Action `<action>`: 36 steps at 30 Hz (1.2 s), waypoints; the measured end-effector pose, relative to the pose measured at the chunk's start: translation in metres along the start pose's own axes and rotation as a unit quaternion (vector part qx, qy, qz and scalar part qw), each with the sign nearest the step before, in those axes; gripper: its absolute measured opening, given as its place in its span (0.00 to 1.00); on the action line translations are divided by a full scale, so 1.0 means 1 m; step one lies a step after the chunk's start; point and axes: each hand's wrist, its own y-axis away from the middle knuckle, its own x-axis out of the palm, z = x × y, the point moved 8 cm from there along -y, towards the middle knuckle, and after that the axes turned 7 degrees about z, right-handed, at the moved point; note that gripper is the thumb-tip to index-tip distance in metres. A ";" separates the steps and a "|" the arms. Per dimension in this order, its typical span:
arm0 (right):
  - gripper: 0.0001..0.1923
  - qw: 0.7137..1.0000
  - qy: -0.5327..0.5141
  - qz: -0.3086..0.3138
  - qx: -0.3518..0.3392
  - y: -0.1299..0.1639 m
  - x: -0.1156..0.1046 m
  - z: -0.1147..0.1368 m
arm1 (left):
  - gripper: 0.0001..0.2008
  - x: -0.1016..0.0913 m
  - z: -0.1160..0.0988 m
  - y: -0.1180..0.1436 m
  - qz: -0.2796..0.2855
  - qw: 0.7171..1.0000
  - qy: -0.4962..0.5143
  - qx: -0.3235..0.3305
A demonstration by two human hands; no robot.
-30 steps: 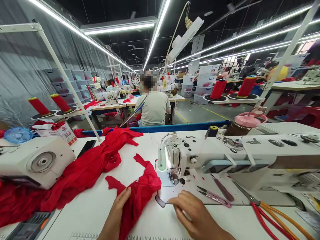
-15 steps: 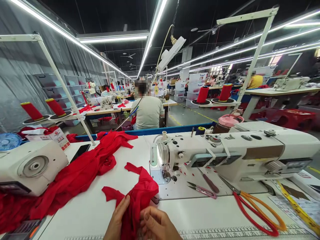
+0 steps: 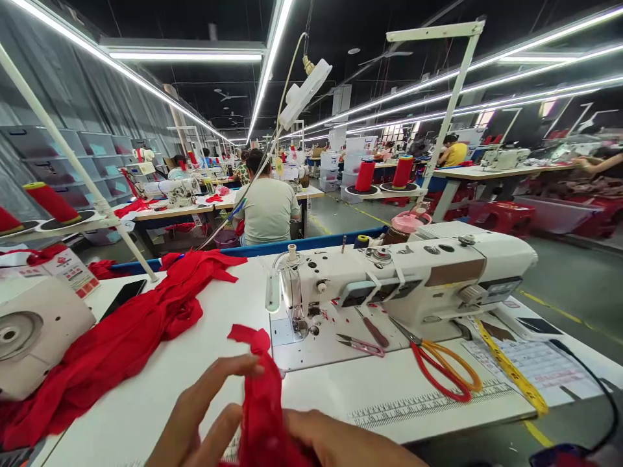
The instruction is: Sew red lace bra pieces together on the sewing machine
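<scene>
A small piece of red fabric (image 3: pixel 261 402) is lifted off the white table (image 3: pixel 370 395), close to the camera at the bottom middle. My left hand (image 3: pixel 204 415) is on its left side, thumb and fingers pinching the cloth. My right hand (image 3: pixel 341 444) holds it from the right, low in the frame. A white sewing machine (image 3: pixel 403 279) stands just beyond, with its needle area (image 3: pixel 296 321) behind the raised cloth.
A long heap of red fabric (image 3: pixel 126 331) lies on the left by another machine (image 3: pixel 29 337). Thread snips (image 3: pixel 360 345), red and orange scissors (image 3: pixel 440 363) and a yellow tape measure (image 3: pixel 511 370) lie near the machine. A person (image 3: pixel 267 207) sits ahead, back turned.
My right hand left the machine bed and joined the left on the red piece, and both raised it toward the camera. The view swung to the right.
</scene>
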 end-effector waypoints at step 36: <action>0.32 0.981 0.075 -0.099 0.149 0.080 -0.089 -0.012 | 0.24 0.039 0.050 -0.047 0.307 0.897 0.248 -0.198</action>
